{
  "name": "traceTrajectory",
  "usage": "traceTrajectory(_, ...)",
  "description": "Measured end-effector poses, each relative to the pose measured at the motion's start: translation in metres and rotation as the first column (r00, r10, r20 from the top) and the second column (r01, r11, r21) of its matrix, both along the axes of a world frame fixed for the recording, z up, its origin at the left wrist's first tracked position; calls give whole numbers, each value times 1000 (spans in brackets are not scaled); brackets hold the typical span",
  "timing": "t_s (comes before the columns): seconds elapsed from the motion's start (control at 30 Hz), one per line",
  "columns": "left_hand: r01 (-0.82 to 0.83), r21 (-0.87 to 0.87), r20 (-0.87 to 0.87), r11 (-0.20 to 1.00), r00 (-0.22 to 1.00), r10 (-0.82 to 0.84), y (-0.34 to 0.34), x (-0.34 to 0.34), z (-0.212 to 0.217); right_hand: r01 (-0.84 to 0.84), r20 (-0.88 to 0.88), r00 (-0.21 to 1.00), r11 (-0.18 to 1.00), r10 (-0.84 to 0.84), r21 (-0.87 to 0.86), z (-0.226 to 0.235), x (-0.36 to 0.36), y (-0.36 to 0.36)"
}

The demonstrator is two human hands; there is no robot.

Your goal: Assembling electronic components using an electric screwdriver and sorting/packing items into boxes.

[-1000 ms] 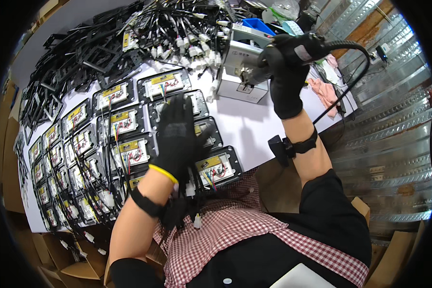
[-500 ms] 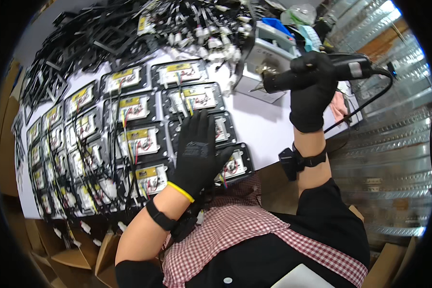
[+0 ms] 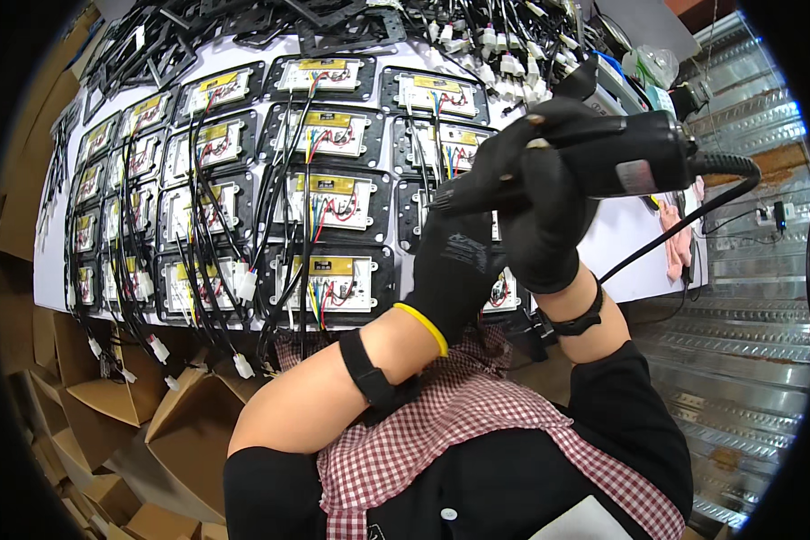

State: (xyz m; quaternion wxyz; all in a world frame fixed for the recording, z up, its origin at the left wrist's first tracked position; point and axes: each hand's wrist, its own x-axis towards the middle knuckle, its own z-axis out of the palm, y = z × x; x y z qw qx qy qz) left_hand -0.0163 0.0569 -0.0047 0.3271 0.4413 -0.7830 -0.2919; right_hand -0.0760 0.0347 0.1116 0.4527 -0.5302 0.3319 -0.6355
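Head-worn fisheye, looking steeply down over the counter (image 3: 625,243) from above the wearer (image 3: 495,481).
It is the left of a side-by-side pair, close above the wearer's checked apron (image 3: 432,450) and facing forward over the left hand (image 3: 454,256) and right hand (image 3: 549,207) near mid-frame; cardboard boxes (image 3: 189,436) show at lower left, metal sheeting (image 3: 747,297) at right, and straight edges bow toward the view's round rim.

Bright, fairly even light covers the smooth white tabletop (image 3: 648,275), whose bare patches look nearly washed out. Hard glints streak the ridged, silvery metal sheeting (image 3: 738,342) at the right. The cylindrical black handheld tool (image 3: 630,157) and black-gloved right hand (image 3: 549,225) seem slightly soft, perhaps motion-blurred; their dark tones swallow detail. Fisheye distortion bows the tabletop's front edge, and black vignetting rounds off every corner.
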Motion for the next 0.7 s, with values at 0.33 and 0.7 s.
traceTrajectory(0.33,64,-170,-5,983,998,-66,18,-2,4,-180,205,964,983,168,42,-20,-4,-3)
traceTrajectory(0.7,60,-66,-50,996,997,-63,20,-3,7,-159,239,959,987,149,23,-27,0,-5)
